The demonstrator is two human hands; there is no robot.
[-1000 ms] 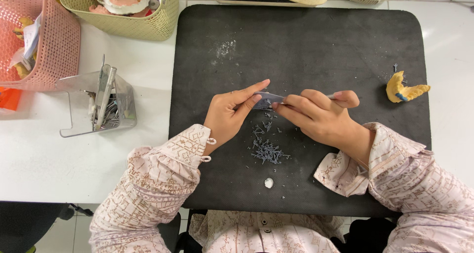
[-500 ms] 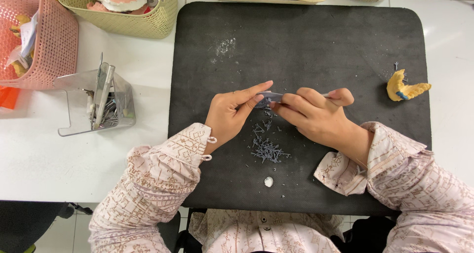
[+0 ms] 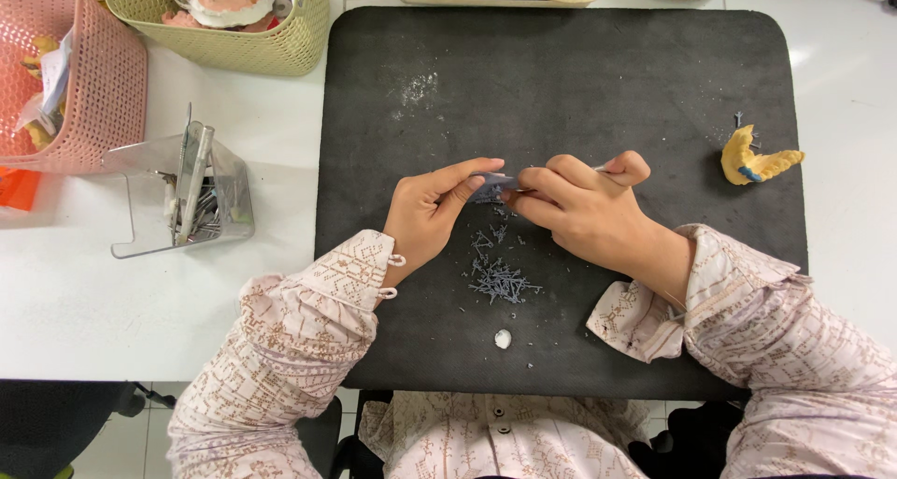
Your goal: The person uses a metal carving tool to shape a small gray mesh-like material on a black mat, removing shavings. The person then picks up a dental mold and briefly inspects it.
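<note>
My left hand [image 3: 432, 210] pinches a small grey-blue piece [image 3: 490, 189] between thumb and fingers over the black mat [image 3: 561, 77]. My right hand [image 3: 584, 208] grips a thin metal tool [image 3: 598, 170] whose tip meets that piece. Below the hands lies a heap of grey-blue shavings [image 3: 497, 275], and a small white bit [image 3: 503, 339] rests nearer to me.
A yellow dental cast [image 3: 753, 159] lies on the mat's right side. Left of the mat stands a clear holder with metal tools [image 3: 187, 194]. A pink basket [image 3: 79, 77] and a green basket [image 3: 234, 40] holding a pink dental model sit at the back left.
Both hands hold nearly the same pose; the view has shifted slightly and the fingers have adjusted a little around the piece.
</note>
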